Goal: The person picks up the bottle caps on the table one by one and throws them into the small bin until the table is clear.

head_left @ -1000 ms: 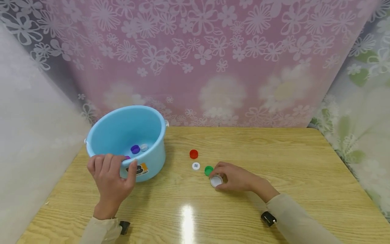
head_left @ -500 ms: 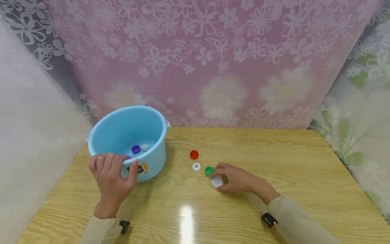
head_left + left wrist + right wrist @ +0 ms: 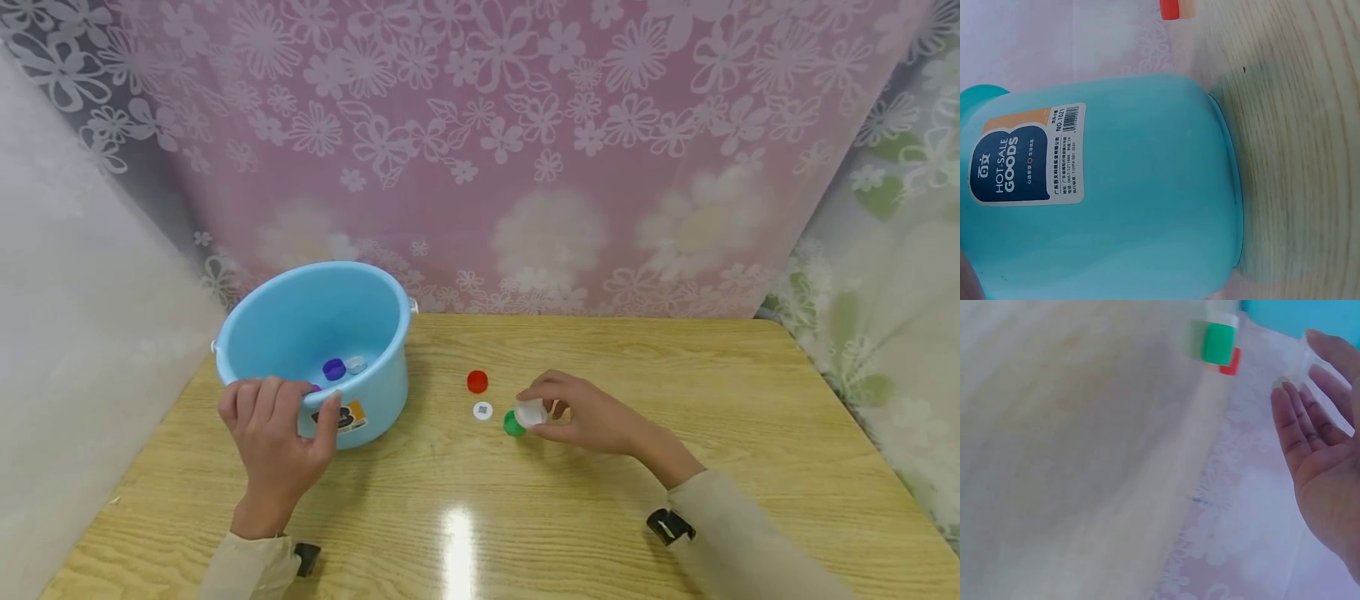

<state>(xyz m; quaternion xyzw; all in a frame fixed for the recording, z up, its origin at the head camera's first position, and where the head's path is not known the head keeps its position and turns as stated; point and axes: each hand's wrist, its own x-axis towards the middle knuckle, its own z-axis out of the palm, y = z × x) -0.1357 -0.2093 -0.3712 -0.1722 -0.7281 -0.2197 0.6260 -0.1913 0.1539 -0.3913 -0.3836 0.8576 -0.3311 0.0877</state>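
Note:
My left hand [image 3: 277, 429] grips the near rim of a light blue bucket [image 3: 378, 383], fingers over the edge and thumb outside. Inside lie a purple cap [image 3: 333, 369], a clear whitish cap [image 3: 356, 365] and a magenta one partly hidden by the hand. My right hand [image 3: 592, 417] pinches a whitish translucent cap [image 3: 531, 413] between thumb and fingertips, raised off the table. In the right wrist view that cap [image 3: 1302, 361] looks see-through. Beside it in the head view, partly covered, is a green cap [image 3: 513, 425]. A white disc-like cap [image 3: 483, 411] and a red cap [image 3: 477, 382] lie farther left.
All this stands on a wood-grain table [image 3: 675, 367]. A pink floral curtain [image 3: 525, 208] hangs along the back edge, with pale cloth at both sides. The bucket's label [image 3: 1029, 156] shows in the left wrist view.
My right hand has lifted the whitish cap off the table and shifted slightly away from me, beside the green cap. The left hand and bucket stay put.

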